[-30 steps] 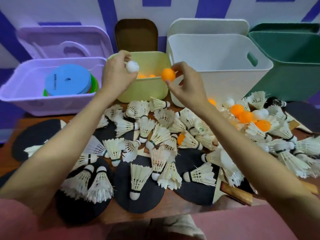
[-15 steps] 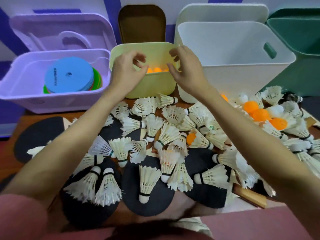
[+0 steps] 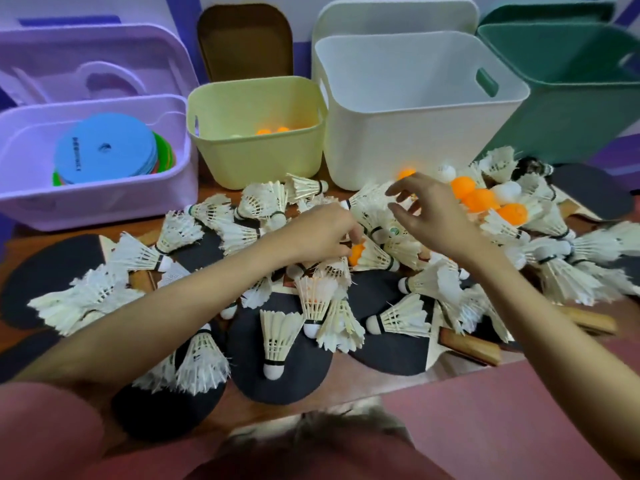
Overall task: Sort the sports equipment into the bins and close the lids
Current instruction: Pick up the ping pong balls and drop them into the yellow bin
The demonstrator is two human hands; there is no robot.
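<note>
White feather shuttlecocks [image 3: 273, 336] and black table-tennis paddles [image 3: 280, 375] cover the wooden table. My left hand [image 3: 322, 233] reaches down into the middle of the pile, its fingers curled onto an orange ball [image 3: 356, 253] half hidden by feathers. My right hand [image 3: 429, 211] hovers just right of it with fingers spread, holding nothing, close to a cluster of orange balls [image 3: 479, 199] and white balls [image 3: 446, 172]. The yellow bin [image 3: 256, 161] holds a few orange balls [image 3: 272, 131]. The white bin [image 3: 408, 147] stands behind my right hand.
At the left, a purple bin [image 3: 97, 209] holds flat coloured discs [image 3: 104, 148], with its lid [image 3: 90, 60] leaning behind. A green bin [image 3: 568, 109] is at the right. A brown lid [image 3: 246, 39] stands behind the yellow bin. Paddle handles [image 3: 471, 348] stick out at the right.
Both hands dropped their balls into the yellow bin and came back down to the pile. The left now grips an orange ball there and the right hovers open.
</note>
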